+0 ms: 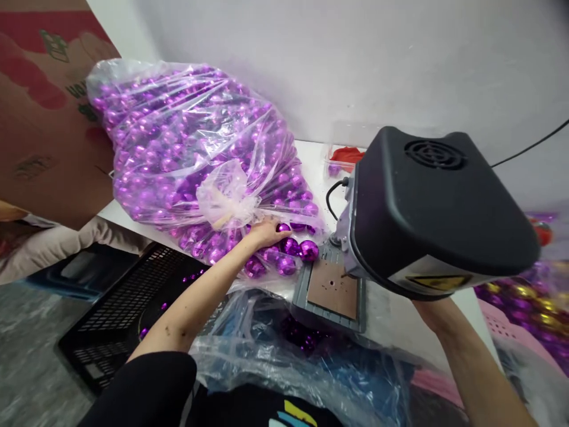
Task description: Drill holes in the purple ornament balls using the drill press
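Note:
My left hand (268, 232) reaches to the mouth of a big clear plastic bag (227, 198) full of shiny purple balls. Its thumb and fingers are closed around a purple ball (283, 228). Several more loose balls, such as a faceted purple ball (308, 250), lie beside the hand. To the right stands a black-hooded bench drill (438, 207), with a brown board (333, 289) bearing a small hole on its grey base (306, 296). Behind the drill's hood is my right hand (430, 311); only the wrist area shows, and its fingers are hidden.
A printed cardboard box (48, 118) stands at the left. Below the table are a black crate (111, 320) and a plastic-lined bin (284, 362) with purple bits in it. A clear container (347, 157) with red stuff sits by the wall. Another person's leg (66, 249) shows at left.

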`<state>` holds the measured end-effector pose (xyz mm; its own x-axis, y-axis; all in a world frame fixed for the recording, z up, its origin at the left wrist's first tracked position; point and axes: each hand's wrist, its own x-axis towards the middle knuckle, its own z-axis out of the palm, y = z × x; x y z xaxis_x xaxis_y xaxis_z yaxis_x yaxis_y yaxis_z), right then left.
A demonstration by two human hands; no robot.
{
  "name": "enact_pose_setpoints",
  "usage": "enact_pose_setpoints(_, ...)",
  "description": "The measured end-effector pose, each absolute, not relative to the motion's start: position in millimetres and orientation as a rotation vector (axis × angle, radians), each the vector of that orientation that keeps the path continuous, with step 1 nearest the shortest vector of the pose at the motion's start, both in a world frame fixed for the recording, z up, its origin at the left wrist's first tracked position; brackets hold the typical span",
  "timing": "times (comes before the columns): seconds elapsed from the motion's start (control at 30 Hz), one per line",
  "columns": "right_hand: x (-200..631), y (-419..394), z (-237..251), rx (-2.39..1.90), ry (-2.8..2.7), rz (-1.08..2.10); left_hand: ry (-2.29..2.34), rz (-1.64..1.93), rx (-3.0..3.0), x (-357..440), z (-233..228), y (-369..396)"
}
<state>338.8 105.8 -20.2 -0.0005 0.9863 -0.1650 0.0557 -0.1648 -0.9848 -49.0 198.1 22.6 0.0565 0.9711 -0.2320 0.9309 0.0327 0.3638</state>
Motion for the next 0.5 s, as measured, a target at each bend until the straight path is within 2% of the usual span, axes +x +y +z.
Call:
enact_pose_setpoints(0.13,349.5,101.8,-19.8,-1.402,-1.179,1.273,1.935,0.003,2.081,-42.8,36.1,185.3)
enact_pose_setpoints(0.27,349.0,100.8,-14.4,-1.408,-1.188,1.191,1.858,0.129,2.328,-18.5,42.1,167.1)
enact_pose_setpoints(0.4,340.2,105.2,0.8,-1.39,-1.203,1.091,1.528,0.247,2.553,7.3,26.2,153.0)
enact_pose_setpoints(0.5,336.5,107.5,22.6,-1.362,-1.198,0.984,1.498,0.272,2.561,6.2,13.8,153.3)
